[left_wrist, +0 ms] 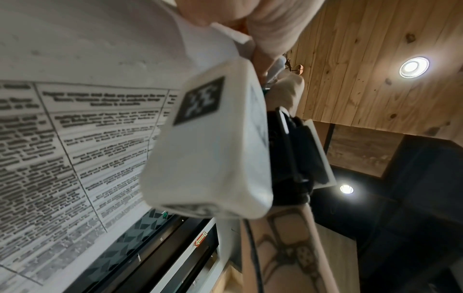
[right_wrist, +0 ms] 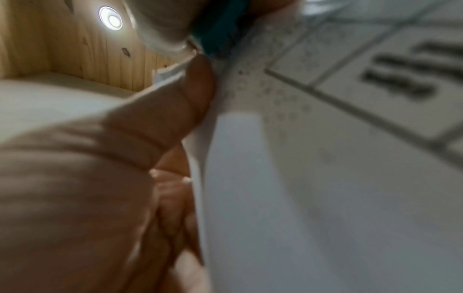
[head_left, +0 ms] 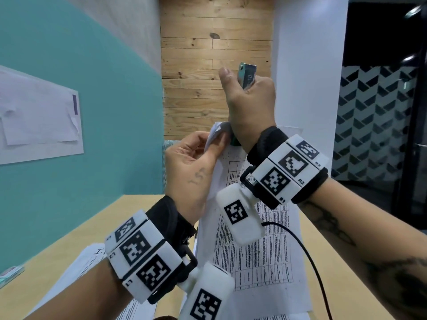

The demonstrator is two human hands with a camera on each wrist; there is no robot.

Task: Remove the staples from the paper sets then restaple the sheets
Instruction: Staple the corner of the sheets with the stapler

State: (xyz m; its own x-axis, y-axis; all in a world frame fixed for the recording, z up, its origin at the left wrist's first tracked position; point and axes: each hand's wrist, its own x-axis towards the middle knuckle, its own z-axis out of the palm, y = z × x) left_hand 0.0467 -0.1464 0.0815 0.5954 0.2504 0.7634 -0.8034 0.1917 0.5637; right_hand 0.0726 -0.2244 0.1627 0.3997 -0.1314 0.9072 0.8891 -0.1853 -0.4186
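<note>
Left hand (head_left: pixel 189 162): fingers pinch top corner of paper set (head_left: pixel 258 250), held upright above the worktop (head_left: pixel 69 241). Right hand (head_left: pixel 251 107): fingers wrapped round stapler (head_left: pixel 247 75), its green lower end at that corner. Staple itself hidden behind the hands. Open air around the raised sheet. More sheets (head_left: pixel 92 262) lie below, cut off. Table text blurred; wristband tags read R1, R2.

The right hand (head_left: pixel 250 105) covers the stapler's (head_left: pixel 247 75) middle. Where its green end meets the paper set (head_left: pixel 261 248) is hidden. Printed table text is blurred.
</note>
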